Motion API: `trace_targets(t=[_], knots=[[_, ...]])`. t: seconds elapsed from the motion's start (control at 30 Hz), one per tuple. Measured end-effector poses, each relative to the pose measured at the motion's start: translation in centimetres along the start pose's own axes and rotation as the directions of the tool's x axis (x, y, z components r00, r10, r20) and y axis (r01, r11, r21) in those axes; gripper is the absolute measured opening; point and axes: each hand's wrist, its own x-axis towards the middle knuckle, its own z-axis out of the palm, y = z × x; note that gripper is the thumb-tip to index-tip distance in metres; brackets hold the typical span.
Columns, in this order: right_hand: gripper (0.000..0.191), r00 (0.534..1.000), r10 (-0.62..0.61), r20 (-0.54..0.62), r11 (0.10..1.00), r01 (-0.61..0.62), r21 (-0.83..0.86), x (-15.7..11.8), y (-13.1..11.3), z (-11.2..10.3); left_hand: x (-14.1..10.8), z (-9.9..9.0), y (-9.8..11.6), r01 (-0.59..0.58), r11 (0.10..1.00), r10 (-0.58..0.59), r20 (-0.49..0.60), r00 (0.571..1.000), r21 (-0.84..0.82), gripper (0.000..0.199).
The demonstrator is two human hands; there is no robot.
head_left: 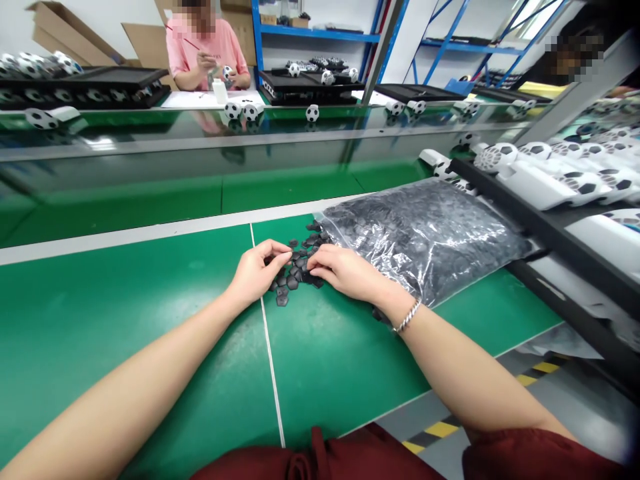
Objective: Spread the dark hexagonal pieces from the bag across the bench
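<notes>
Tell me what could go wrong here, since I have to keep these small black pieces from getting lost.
The loose black pieces lie spread on the green mat between the left hand and right hand; a sweep of either could scatter them. The plastic bag lies open toward the pile, so more may spill out. One piece already sits apart and could easily be overlooked.

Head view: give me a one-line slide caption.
Both hands, left hand and right hand, pick among small black pieces spilled from a clear bag onto the green table.
</notes>
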Motion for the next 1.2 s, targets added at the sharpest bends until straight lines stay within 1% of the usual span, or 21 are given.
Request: trace_targets(t=[0.1, 0.23, 0.33, 0.4, 0.43, 0.6, 0.73, 0.83, 0.9, 0.93, 1.0, 1.03, 1.1, 1.2], knots=[[0.006, 1.0, 0.0, -0.021, 1.0, 0.0, 0.006, 0.0, -0.1, 0.0, -0.1, -0.1, 0.1, -0.01, 1.0, 0.011, -0.022, 1.0, 0.026, 0.025], [0.018, 0.996, -0.066, -0.06, 0.998, 0.066, 0.01, 0.0, -0.2, 0.1, -0.1, 0.0, 0.3, -0.031, 0.996, 0.035, -0.054, 0.998, 0.083, 0.024], [0.029, 0.995, -0.095, -0.037, 0.995, 0.095, 0.0, -0.2, -0.1, 0.5, 0.0, 0.0, 0.4, -0.046, 0.995, 0.052, -0.063, 0.997, 0.089, 0.022], [0.032, 0.995, -0.093, -0.018, 0.995, 0.093, -0.018, -0.2, 0.0, 0.7, 0.1, 0.1, 0.4, -0.045, 0.996, 0.051, -0.072, 0.996, 0.079, 0.022], [0.03, 0.996, -0.088, -0.01, 0.996, 0.087, -0.028, -0.3, 0.0, 0.8, 0.1, 0.1, 0.3, -0.043, 0.997, 0.048, -0.076, 0.996, 0.071, 0.022], [0.01, 0.999, -0.029, 0.015, 0.998, 0.03, -0.054, -0.1, 0.0, 0.6, 0.2, 0.0, -0.1, -0.023, 1.0, 0.024, -0.098, 0.995, 0.008, 0.022], [0.007, 1.0, 0.025, 0.002, 0.996, -0.024, -0.081, 0.0, 0.0, 0.3, 0.3, 0.0, -0.4, -0.007, 0.999, 0.0, -0.136, 0.991, -0.051, 0.023], [0.006, 0.999, 0.034, -0.024, 0.998, -0.035, -0.055, -0.1, -0.1, 0.3, 0.4, 0.0, -0.6, -0.005, 0.997, -0.008, -0.16, 0.987, -0.083, 0.023], [0.008, 0.998, 0.008, -0.056, 1.0, -0.008, -0.013, -0.2, -0.2, 0.3, 0.5, -0.1, -0.6, -0.004, 0.995, -0.012, -0.161, 0.987, -0.096, 0.023], [0.014, 0.998, -0.017, -0.064, 1.0, 0.018, 0.005, -0.2, -0.3, 0.4, 0.5, -0.1, -0.6, -0.002, 0.995, -0.014, -0.157, 0.987, -0.102, 0.023], [0.026, 0.996, -0.078, -0.047, 0.997, 0.079, 0.016, -0.2, -0.5, 0.6, 0.5, -0.1, -0.6, 0.002, 0.994, -0.018, -0.148, 0.989, -0.112, 0.022], [0.029, 0.994, -0.107, -0.029, 0.994, 0.107, 0.007, -0.3, -0.5, 0.8, 0.5, -0.1, -0.6, 0.003, 0.993, -0.02, -0.146, 0.989, -0.114, 0.022], [0.025, 0.991, -0.13, 0.0, 0.991, 0.13, -0.025, -0.2, -0.5, 1.0, 0.5, -0.1, -0.5, 0.003, 0.994, -0.019, -0.148, 0.989, -0.113, 0.021], [0.008, 0.994, -0.108, 0.009, 0.993, 0.108, -0.041, -0.1, -0.4, 1.2, 0.5, 0.0, -0.6, 0.004, 0.995, -0.017, -0.135, 0.991, -0.098, 0.02]])
